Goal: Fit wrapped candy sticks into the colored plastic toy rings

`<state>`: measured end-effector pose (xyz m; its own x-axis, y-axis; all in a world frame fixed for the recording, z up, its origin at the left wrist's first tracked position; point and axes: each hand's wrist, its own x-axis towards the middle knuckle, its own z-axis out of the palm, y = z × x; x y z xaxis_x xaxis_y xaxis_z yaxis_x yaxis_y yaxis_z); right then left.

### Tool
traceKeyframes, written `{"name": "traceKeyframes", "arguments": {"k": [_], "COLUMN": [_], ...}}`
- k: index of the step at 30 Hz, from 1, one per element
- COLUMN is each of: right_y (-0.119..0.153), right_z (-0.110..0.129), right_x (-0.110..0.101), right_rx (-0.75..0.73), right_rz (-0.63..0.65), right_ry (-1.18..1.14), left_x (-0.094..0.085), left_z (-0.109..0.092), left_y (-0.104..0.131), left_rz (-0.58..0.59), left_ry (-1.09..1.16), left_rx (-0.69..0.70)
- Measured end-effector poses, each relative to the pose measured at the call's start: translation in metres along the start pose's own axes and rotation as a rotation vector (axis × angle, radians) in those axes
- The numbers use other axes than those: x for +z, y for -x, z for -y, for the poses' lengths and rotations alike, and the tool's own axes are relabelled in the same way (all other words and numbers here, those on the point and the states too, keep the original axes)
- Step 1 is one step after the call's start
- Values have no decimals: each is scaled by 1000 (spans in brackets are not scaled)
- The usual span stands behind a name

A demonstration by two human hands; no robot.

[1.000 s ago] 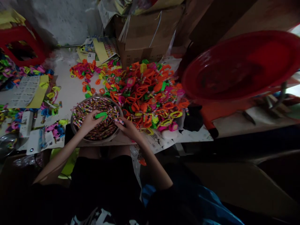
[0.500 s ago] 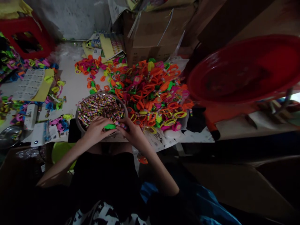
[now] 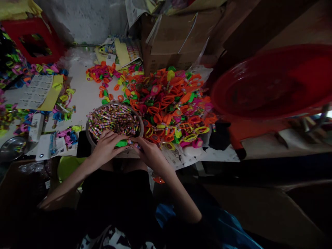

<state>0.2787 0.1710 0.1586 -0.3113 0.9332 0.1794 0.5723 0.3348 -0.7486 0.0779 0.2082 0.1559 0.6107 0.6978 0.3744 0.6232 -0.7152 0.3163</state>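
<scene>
My left hand [image 3: 107,147] is closed around a bright green plastic toy watch [image 3: 121,143] at the near rim of a round metal bowl [image 3: 141,129]. My right hand [image 3: 148,150] pinches a small striped wrapped candy roll [image 3: 135,144], its end against the green piece. Both hands meet there, and the fingers partly cover the two things. Similar wrapped candy rolls [image 3: 111,117] fill the bowl. Just right of it rises a large heap of toy watches [image 3: 168,103] in orange, pink, yellow and green, several with candy rolls in them.
A big red basin [image 3: 259,103] stands on the right. Behind the heap are a cardboard box [image 3: 178,38] and printed sheets [image 3: 124,52]. On the left lie more coloured pieces, a white box [image 3: 43,148], a small metal dish [image 3: 12,148] and a red stool [image 3: 33,41].
The candy roll is now pressed closer to the green toy watch, and my right fingers sit nearer to my left hand. The whole view has shifted slightly.
</scene>
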Motion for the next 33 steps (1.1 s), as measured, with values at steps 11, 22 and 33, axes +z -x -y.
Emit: {"name": "traceKeyframes", "arguments": {"k": [11, 22, 33], "right_y": [0, 3, 13], "right_z": [1, -6, -47], "right_x": [-11, -11, -21], "right_rx": [-57, -84, 102], "right_rz": [255, 469, 556], "right_ry": [41, 84, 15], "left_x": [-4, 4, 9], "left_z": [-2, 2, 6], "left_y": [6, 3, 1], "left_rz": [67, 267, 339], "left_ry": [-146, 46, 143], "left_rx": [144, 275, 106]}}
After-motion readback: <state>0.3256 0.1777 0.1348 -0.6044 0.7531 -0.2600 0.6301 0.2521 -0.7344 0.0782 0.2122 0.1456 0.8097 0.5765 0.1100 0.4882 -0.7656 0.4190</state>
